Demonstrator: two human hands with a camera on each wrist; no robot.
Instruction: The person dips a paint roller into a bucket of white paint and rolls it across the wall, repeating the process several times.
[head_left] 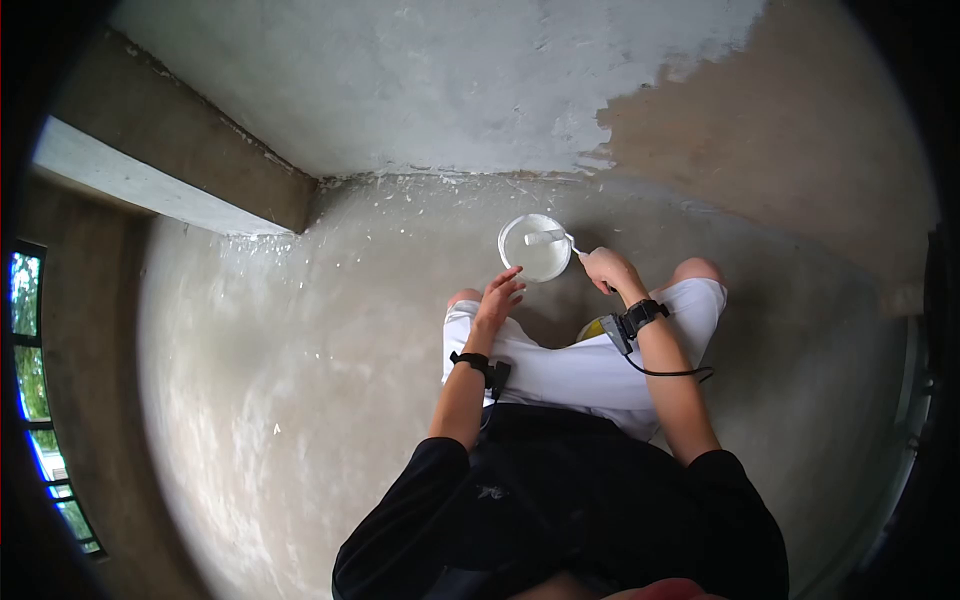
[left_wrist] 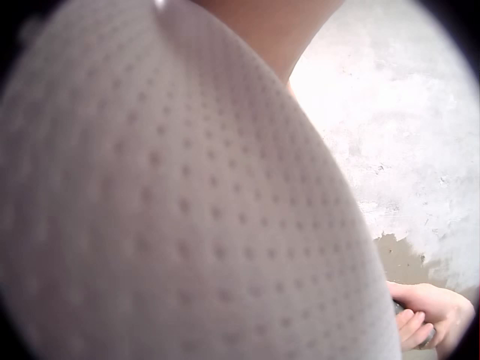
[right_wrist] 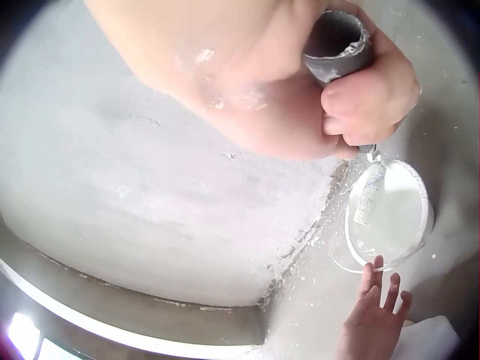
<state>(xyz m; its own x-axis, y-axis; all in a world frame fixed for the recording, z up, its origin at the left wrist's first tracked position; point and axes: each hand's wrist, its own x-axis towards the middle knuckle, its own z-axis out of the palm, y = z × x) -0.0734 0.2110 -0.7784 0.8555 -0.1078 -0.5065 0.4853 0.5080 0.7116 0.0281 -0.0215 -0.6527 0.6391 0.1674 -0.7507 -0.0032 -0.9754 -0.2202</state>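
Note:
My right hand (head_left: 612, 270) grips the dark handle (right_wrist: 339, 66) of a small paint roller, its fingers curled round it in the right wrist view. The roller's white sleeve (head_left: 545, 237) lies over the mouth of a round white bucket (head_left: 503, 262) that stands on the floor. Pale paint (right_wrist: 401, 217) shows inside the bucket. Fingers spread, my left hand (head_left: 497, 300) is at the bucket's near rim with nothing in its grasp. White cloth of the shorts (left_wrist: 195, 202) fills most of the left wrist view, hiding the left hand there.
Ahead rises a wall (head_left: 450, 90) with a pale coated area and a bare brown area (head_left: 760, 130) at right. A concrete ledge (head_left: 190, 150) juts out at left. White splatters dot the floor (head_left: 330, 290) near the wall. Something yellow (head_left: 591, 330) sits between the legs.

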